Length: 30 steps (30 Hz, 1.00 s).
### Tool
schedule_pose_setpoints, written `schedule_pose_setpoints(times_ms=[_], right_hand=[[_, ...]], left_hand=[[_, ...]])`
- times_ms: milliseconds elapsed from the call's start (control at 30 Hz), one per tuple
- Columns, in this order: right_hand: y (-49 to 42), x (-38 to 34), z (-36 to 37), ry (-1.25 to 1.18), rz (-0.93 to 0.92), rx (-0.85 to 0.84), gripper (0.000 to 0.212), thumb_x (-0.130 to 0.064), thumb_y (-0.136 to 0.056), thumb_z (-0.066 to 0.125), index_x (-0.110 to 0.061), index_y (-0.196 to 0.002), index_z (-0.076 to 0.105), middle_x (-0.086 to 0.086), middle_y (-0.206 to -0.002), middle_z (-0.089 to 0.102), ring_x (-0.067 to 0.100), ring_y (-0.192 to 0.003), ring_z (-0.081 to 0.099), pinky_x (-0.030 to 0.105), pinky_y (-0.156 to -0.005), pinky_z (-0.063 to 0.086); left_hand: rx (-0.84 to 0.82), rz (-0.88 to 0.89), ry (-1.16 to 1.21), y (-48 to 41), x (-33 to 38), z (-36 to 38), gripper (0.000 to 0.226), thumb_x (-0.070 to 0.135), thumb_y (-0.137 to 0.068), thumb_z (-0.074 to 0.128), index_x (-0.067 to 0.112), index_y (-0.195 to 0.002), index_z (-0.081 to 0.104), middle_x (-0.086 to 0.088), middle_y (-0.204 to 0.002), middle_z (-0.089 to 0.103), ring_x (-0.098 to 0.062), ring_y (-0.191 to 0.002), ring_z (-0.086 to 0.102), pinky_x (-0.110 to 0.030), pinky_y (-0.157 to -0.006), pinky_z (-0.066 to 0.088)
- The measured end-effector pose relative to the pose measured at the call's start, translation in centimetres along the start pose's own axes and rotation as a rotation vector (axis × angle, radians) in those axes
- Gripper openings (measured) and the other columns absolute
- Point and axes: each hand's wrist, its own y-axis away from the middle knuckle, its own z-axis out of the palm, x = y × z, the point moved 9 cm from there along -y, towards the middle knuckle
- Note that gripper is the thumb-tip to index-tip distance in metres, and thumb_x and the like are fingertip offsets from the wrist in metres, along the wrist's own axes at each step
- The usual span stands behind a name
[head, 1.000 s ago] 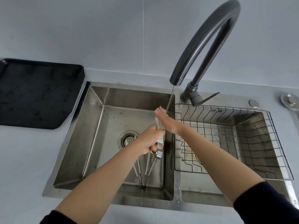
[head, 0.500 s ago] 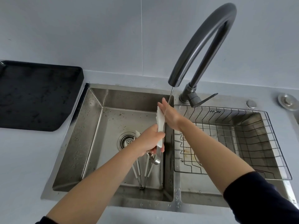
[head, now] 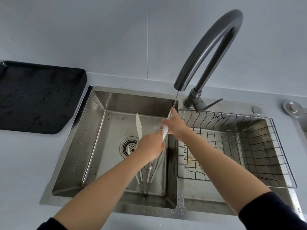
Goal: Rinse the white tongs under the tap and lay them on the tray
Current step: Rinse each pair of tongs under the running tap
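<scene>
Both hands over the left basin: left hand (head: pixel 150 147) grips the white tongs (head: pixel 139 126) at mid-length, arms spread, while right hand (head: pixel 174 126) fingers pinch one tip under the tap (head: pixel 208 52) stream. The black tray (head: pixel 39 97) sits at the bench's back-left.

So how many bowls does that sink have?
2. The left basin has the drain, and the white tongs are held over it. The right basin holds the wire basket. None seem hidden.
</scene>
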Motion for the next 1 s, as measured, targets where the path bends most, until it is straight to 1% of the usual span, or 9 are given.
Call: schedule_pose_setpoints(times_ms=[167, 267, 333, 400, 533, 700, 833, 967, 1000], right_hand=[[-0.2, 0.7, -0.2, -0.192, 0.066, 0.036, 0.053, -0.017, -0.094, 0.045, -0.028, -0.141, 0.021, 0.019, -0.137, 0.039, 0.027, -0.086, 0.063, 0.043, -0.076, 0.057], [-0.2, 1.2, -0.5, -0.320, 0.110, 0.089, 0.046, -0.015, -0.095, 0.043, -0.025, -0.137, 0.027, 0.020, -0.130, 0.042, 0.020, -0.067, 0.061, 0.034, -0.059, 0.056], [-0.2, 1.4, -0.6, -0.392, 0.135, 0.102, 0.041, -0.014, -0.096, 0.040, -0.023, -0.136, 0.030, 0.017, -0.122, 0.044, 0.021, -0.065, 0.060, 0.034, -0.056, 0.055], [-0.1, 1.6, -0.3, -0.468, 0.158, 0.097, 0.037, -0.014, -0.097, 0.037, -0.021, -0.133, 0.033, 0.015, -0.115, 0.045, 0.022, -0.065, 0.060, 0.036, -0.053, 0.056], [0.2, 2.1, 0.8, -0.589, 0.195, 0.055, 0.035, -0.015, -0.098, 0.031, -0.016, -0.134, 0.032, 0.014, -0.100, 0.045, 0.027, -0.074, 0.061, 0.036, -0.053, 0.056], [0.6, 3.7, 1.5, -0.521, 0.317, 0.035, 0.034, -0.008, -0.098, 0.031, 0.004, -0.129, 0.036, 0.013, -0.085, 0.046, 0.025, -0.069, 0.058, 0.037, -0.066, 0.053], [0.6, 4.4, 0.4, -0.351, 0.310, 0.026, 0.033, -0.007, -0.095, 0.039, 0.007, -0.125, 0.044, 0.020, -0.105, 0.058, 0.032, -0.101, 0.059, 0.042, -0.092, 0.049], [0.8, 2.7, -1.7, -0.012, 0.159, 0.036, 0.042, -0.013, -0.090, 0.047, 0.003, -0.129, 0.045, 0.003, -0.090, 0.057, 0.016, -0.080, 0.055, 0.028, -0.072, 0.045], [1.1, 2.1, -2.2, 0.065, 0.107, 0.038, 0.045, -0.014, -0.091, 0.046, 0.000, -0.133, 0.041, 0.003, -0.100, 0.058, 0.016, -0.089, 0.056, 0.028, -0.077, 0.044]], left_hand=[[0.295, 0.081, 0.117, 1.7, -0.9, -3.1, 0.032, 0.028, -0.090, 0.051, 0.008, -0.115, 0.048, -0.006, -0.109, 0.056, -0.011, -0.073, 0.048, -0.017, -0.059, 0.032], [0.537, -0.073, 0.365, 3.2, -5.2, -5.0, 0.035, 0.022, -0.086, 0.056, 0.006, -0.116, 0.049, -0.007, -0.115, 0.051, -0.018, -0.101, 0.051, -0.022, -0.081, 0.035], [0.431, -0.321, 0.640, 3.3, -9.2, -3.5, 0.047, 0.026, -0.084, 0.058, 0.008, -0.124, 0.041, -0.007, -0.121, 0.047, -0.021, -0.114, 0.046, -0.030, -0.095, 0.037], [0.122, -0.479, 1.045, 3.2, -10.3, -0.3, 0.052, 0.034, -0.085, 0.057, 0.011, -0.127, 0.038, -0.006, -0.120, 0.055, -0.022, -0.111, 0.054, -0.039, -0.096, 0.044], [-0.177, -0.298, 1.671, 3.0, -6.7, 0.2, 0.032, 0.027, -0.079, 0.058, 0.009, -0.105, 0.051, -0.011, -0.083, 0.074, -0.020, -0.075, 0.071, -0.029, -0.061, 0.056], [-0.214, -0.182, 1.669, 2.1, -3.7, -1.2, 0.016, 0.009, -0.090, 0.046, 0.008, -0.105, 0.053, -0.005, -0.065, 0.071, -0.016, -0.059, 0.069, -0.024, -0.047, 0.054], [-0.238, -0.133, 1.558, 0.8, -2.0, -1.7, 0.009, 0.008, -0.091, 0.047, 0.007, -0.095, 0.055, -0.002, -0.059, 0.069, -0.016, -0.057, 0.069, -0.022, -0.044, 0.053], [-0.264, -0.174, 1.450, -0.7, -1.0, -1.4, 0.007, 0.007, -0.091, 0.049, 0.006, -0.093, 0.055, -0.006, -0.061, 0.069, -0.019, -0.057, 0.069, -0.024, -0.044, 0.053], [-0.268, -0.198, 1.422, -1.0, -0.9, -1.2, 0.006, 0.006, -0.091, 0.050, 0.006, -0.094, 0.055, -0.007, -0.063, 0.069, -0.019, -0.056, 0.069, -0.024, -0.044, 0.054]])
